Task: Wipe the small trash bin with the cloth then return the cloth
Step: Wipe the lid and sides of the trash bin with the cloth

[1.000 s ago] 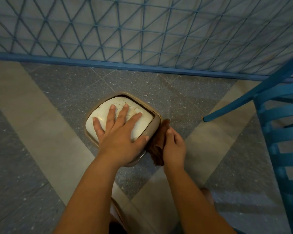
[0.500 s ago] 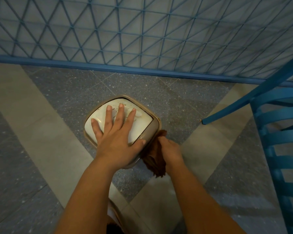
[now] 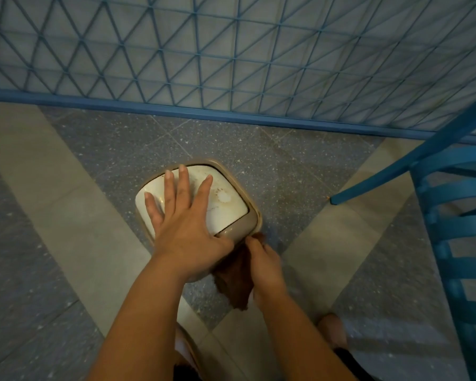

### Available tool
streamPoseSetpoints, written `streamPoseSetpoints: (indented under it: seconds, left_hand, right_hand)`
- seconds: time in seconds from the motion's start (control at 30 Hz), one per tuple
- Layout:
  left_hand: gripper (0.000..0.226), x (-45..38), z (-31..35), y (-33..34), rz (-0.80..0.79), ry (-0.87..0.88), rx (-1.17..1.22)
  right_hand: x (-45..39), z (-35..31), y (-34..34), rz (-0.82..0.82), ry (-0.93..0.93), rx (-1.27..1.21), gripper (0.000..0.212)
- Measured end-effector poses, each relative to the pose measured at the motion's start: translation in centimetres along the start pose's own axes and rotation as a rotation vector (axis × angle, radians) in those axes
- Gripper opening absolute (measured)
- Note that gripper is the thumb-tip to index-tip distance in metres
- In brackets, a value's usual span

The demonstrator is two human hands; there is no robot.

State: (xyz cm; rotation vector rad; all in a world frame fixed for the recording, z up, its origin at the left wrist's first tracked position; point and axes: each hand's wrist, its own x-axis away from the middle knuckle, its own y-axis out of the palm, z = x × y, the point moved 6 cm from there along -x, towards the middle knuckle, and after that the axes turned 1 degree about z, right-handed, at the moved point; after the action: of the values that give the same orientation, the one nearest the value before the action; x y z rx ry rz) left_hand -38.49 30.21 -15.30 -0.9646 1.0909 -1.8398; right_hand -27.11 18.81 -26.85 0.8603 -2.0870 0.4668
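Observation:
The small trash bin [image 3: 232, 200] stands on the floor below me, tan body with a stained white lid. My left hand [image 3: 186, 224] presses flat on the lid, fingers spread and straight. My right hand [image 3: 264, 264] grips a brown cloth [image 3: 235, 281] and holds it against the bin's near right side, low on the wall. The cloth hangs down below my fingers. The bin's near side is hidden behind my left hand and wrist.
A blue mesh fence [image 3: 231, 50] with a blue bottom rail runs across the back. A blue slatted chair [image 3: 456, 224] stands at the right, one leg close to the bin. The floor [image 3: 72, 204] is grey and beige tile. My foot [image 3: 333, 329] shows at the bottom.
My right hand has slid the cloth down and toward me along the bin's right side. My left hand has stayed pressed on the lid, shifting slightly back.

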Motion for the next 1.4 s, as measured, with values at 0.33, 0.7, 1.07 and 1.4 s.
streamPoseSetpoints:
  seconds: [0.33, 0.7, 1.07, 1.4]
  left_hand:
    - [0.128, 0.0, -1.3, 0.6, 0.024, -0.15, -0.087]
    - [0.126, -0.2, -1.2, 1.4, -0.005, -0.163, -0.105]
    - [0.126, -0.3, -1.2, 1.7, 0.009, -0.15, -0.106]
    - [0.123, -0.3, -1.0, 1.6, 0.001, -0.126, -0.1]
  right_hand:
    - [1.0, -0.6, -4.0, 0.356, -0.261, -0.142, 0.023]
    - [2.9, -3.1, -1.1, 0.222, -0.706, 0.634, 0.04]
    - [0.5, -6.0, -0.9, 0.101, -0.88, 0.938, 0.044]
    - [-1.8, -10.2, 1.9, 0.005, -0.912, 1.208, 0.041]
